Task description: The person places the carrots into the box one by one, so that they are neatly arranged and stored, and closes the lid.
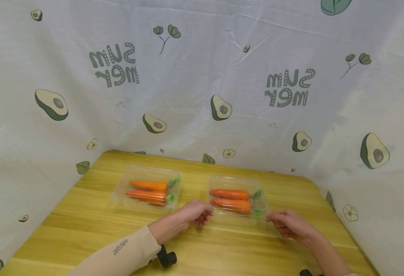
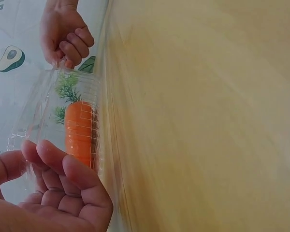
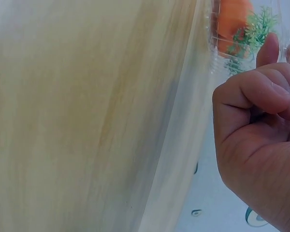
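Note:
A clear plastic clamshell box (image 1: 238,183) holds two orange carrots (image 1: 230,194) with green tops and sits right of the table's middle. At its front left corner my left hand (image 1: 196,212) pinches the rim between thumb and fingertips. My right hand (image 1: 289,225) pinches the front right corner, its other fingers curled. In the left wrist view the left hand (image 2: 63,193) is close up beside the box, with one carrot (image 2: 79,130) showing through the plastic. The right wrist view shows the right hand (image 3: 261,121) near the green carrot tops (image 3: 258,29); its fingertips are partly hidden.
Another clear clamshell box (image 1: 146,171) with two carrots (image 1: 149,186) stands to the left on the wooden table (image 1: 95,226). A white cloth (image 1: 188,84) printed with avocados hangs behind and on both sides. Black wrist mounts (image 1: 167,258) show below the left sleeve.

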`<action>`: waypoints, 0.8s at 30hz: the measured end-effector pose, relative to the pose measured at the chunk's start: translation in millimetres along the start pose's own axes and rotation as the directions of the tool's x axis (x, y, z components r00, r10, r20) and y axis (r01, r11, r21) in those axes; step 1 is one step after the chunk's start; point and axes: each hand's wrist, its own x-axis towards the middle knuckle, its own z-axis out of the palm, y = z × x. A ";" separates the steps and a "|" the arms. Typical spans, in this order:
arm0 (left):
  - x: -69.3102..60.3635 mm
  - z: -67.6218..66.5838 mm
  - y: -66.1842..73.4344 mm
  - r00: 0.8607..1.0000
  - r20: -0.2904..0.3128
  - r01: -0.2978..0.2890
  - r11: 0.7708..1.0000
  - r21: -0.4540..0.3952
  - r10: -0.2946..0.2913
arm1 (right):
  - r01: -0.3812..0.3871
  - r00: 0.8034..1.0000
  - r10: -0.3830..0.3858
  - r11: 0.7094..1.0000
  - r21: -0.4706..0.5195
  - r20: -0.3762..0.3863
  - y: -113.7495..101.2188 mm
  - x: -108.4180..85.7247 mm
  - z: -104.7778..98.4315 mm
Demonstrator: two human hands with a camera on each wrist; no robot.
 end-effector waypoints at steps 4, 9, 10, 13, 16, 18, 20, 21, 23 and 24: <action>0.3 -1.0 0.0 1.000 0.002 0.003 1.000 0.001 -0.003 | -0.011 1.000 0.011 1.000 0.006 -0.013 -0.3 -0.1 2.2; 1.4 -1.8 0.0 1.000 0.000 0.009 1.000 -0.006 -0.009 | -0.011 1.000 0.011 1.000 0.008 -0.026 0.1 0.0 4.5; 1.5 -1.9 0.1 1.000 0.000 0.009 1.000 -0.006 -0.009 | -0.009 1.000 0.009 1.000 0.008 -0.030 0.1 0.1 4.7; 2.4 -2.3 -0.1 1.000 -0.001 0.010 1.000 -0.006 -0.010 | -0.008 0.999 0.008 1.000 0.002 -0.043 -0.1 0.7 5.6; 2.9 -2.4 -0.6 1.000 -0.002 0.010 1.000 -0.004 -0.010 | -0.014 0.998 0.014 1.000 -0.007 -0.063 -0.2 1.3 6.8; 3.0 -2.3 -0.9 1.000 -0.001 0.008 1.000 -0.004 -0.008 | -0.019 0.997 0.018 1.000 -0.012 -0.075 -0.4 1.7 7.9; 2.7 -2.2 -0.8 1.000 -0.001 0.007 1.000 -0.003 -0.007 | -0.015 0.997 0.013 1.000 -0.017 -0.078 -0.8 2.0 9.1; 2.5 -2.1 -0.7 1.000 -0.002 0.007 1.000 -0.002 -0.007 | -0.012 0.997 0.011 1.000 -0.019 -0.079 -1.1 2.1 9.8; 2.1 -2.1 -0.6 1.000 -0.002 0.006 1.000 -0.003 -0.006 | -0.008 0.997 0.006 1.000 -0.025 -0.081 -1.5 2.3 10.9; 2.0 -2.1 -0.8 1.000 -0.002 0.007 1.000 -0.004 -0.007 | -0.006 0.997 0.003 1.000 -0.028 -0.083 -1.7 2.4 11.4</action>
